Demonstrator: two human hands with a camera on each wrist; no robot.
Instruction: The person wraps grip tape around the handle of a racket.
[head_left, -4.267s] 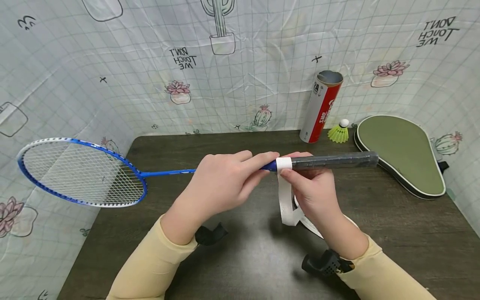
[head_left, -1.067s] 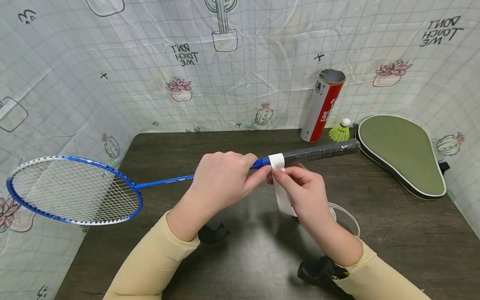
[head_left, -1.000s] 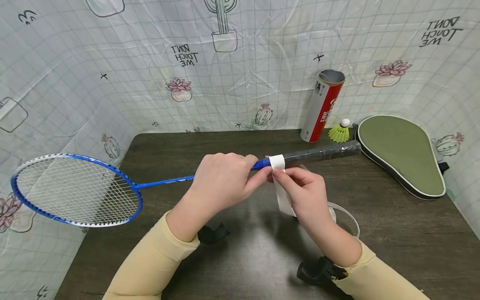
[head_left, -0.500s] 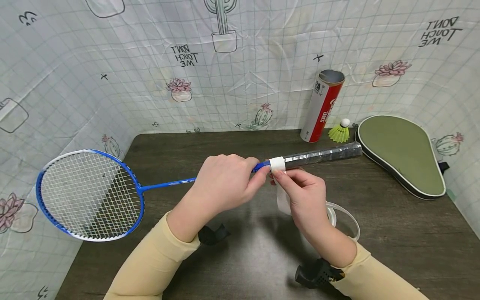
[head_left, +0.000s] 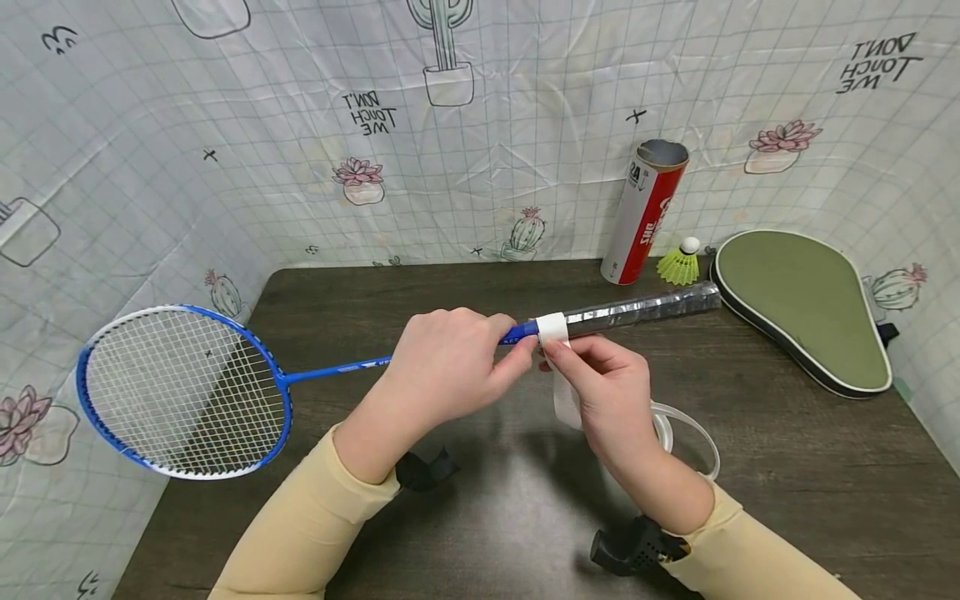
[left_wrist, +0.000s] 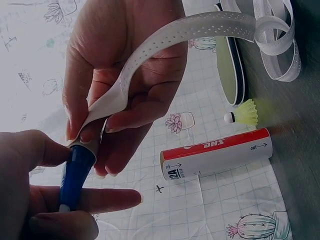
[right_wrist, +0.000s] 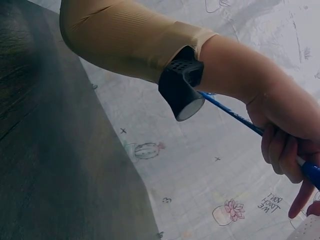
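In the head view a blue and white badminton racket [head_left: 337, 369] is held above the table, its head to the left and its dark, bare handle [head_left: 645, 311] to the right. My left hand [head_left: 453, 358] grips it by the shaft and the blue cone [left_wrist: 78, 170], thumb against the cone. White perforated grip tape [head_left: 553, 327] goes round the handle's top, next to the cone. My right hand [head_left: 613, 387] pinches this tape just under the handle. From those fingers the strip [left_wrist: 192, 29] runs off to loose coils, seen in the left wrist view.
Loops of the tape [head_left: 663, 429] lie on the dark table [head_left: 480, 533] behind my right wrist. At the back right stand a red and white tube [head_left: 645, 212] and a yellow shuttlecock [head_left: 678, 262]. A green paddle-shaped case [head_left: 798, 308] lies at the right. A printed sheet [head_left: 262, 125] surrounds the table.
Since the oldest frame, the racket's handle end has shifted left and up, and its string face has turned more toward the head camera. My right hand has moved slightly lower, still pinching the tape.
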